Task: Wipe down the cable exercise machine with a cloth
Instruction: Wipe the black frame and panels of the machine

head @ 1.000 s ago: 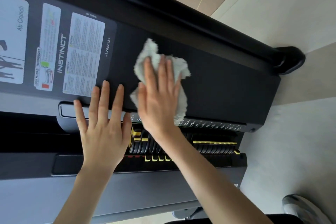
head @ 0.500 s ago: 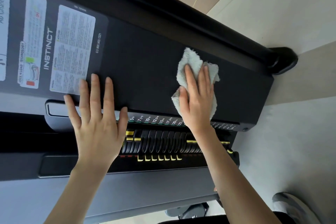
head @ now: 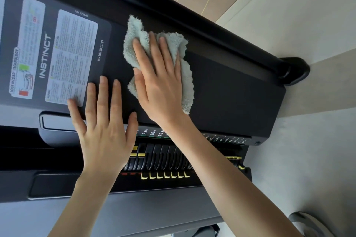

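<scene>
Cable exercise machine (head: 173,7) fills the view, its black panel (head: 231,92) facing the camera. A pale terry cloth (head: 185,86) lies crumpled on that panel near the middle of the view, just at 3 o'clock of the white instruction label (head: 73,54). The right hand (head: 159,86) lies flat on the cloth, fingers straight, pressing without clutching it. At 7 o'clock of it the left hand (head: 104,134) rests spread on the panel's lower edge, grasping nothing. The weight stack (head: 163,156) shows at 6 o'clock, beneath both wrists.

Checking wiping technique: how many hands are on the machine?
2: the left hand flat on the black panel, the right hand pressing the cloth beside it. None seems hidden.
</scene>
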`<state>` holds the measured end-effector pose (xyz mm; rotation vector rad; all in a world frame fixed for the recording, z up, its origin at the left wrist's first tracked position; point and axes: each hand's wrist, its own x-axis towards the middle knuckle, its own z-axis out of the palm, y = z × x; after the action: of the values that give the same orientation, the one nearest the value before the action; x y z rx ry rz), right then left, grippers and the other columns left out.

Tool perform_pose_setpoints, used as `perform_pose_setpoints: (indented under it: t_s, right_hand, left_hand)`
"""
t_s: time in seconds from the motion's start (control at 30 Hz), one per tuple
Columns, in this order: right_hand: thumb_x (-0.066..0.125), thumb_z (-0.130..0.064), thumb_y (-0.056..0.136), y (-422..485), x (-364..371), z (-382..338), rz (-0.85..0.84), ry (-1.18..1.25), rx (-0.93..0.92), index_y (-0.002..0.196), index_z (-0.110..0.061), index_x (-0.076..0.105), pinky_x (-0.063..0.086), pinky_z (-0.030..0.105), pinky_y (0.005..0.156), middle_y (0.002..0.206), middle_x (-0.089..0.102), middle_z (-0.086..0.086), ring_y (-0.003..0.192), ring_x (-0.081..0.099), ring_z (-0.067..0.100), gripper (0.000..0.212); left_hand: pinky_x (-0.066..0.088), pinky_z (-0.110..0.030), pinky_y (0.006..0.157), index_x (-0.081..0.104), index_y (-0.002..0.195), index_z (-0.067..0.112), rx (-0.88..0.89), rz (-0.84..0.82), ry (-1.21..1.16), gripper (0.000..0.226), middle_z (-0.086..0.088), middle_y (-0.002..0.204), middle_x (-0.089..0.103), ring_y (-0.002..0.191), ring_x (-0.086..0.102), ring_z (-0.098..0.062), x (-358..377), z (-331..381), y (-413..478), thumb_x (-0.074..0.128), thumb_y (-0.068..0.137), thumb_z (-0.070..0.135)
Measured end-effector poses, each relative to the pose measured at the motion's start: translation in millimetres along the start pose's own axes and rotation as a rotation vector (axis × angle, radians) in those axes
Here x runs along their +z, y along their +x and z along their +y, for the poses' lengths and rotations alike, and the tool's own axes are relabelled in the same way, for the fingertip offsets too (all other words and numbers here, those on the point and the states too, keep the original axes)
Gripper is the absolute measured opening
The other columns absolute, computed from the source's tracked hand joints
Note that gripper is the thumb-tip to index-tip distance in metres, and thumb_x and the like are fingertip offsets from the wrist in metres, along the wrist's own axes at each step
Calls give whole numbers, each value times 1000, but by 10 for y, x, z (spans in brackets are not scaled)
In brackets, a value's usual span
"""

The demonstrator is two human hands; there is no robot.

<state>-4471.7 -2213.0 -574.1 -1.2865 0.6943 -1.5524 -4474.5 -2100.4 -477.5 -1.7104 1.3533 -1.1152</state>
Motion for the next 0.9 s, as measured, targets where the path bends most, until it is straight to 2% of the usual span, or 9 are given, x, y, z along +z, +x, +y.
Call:
perform_pose_setpoints:
  t_s: [0.13,0.3,0.5,0.7,0.9]
  right_hand:
    - [40,-23,97,68,23,-96,-5,7,-19,141,-10,47,19,54,115,148,41,17,141,31,34,46]
    - [47,-19,98,-54,58,-256,-70,49,-175,139,-10,49,17,53,116,148,41,16,142,30,33,42]
    - [49,-19,97,-399,-78,9,-170,58,-321,137,-12,52,18,53,117,147,42,16,142,30,33,40]
    - [30,-30,104,-459,-250,816,-59,-72,-104,135,-10,54,30,60,108,143,45,22,138,34,38,43]
    - [25,-34,105,-517,-441,1515,43,-140,188,137,-7,50,33,51,109,138,46,29,135,36,42,49]
  left_hand:
    - [-3,-51,120,24,152,1,-48,36,-38,63,-19,158,23,148,16,-30,-29,-86,-26,42,101,33]
    - [-1,-51,120,21,148,-11,-127,85,-168,63,-27,156,23,147,17,-35,-78,-145,-92,40,97,21]
    - [-1,-55,119,22,150,-6,-121,52,-153,63,-22,157,23,149,14,-32,-82,-137,-99,40,94,16]
    - [0,-53,120,32,150,4,-39,26,-113,57,-20,156,28,147,17,-34,-30,27,-54,41,98,25]
    - [3,-54,120,33,150,4,-8,18,-99,57,-22,156,27,146,19,-38,53,195,15,39,101,32]
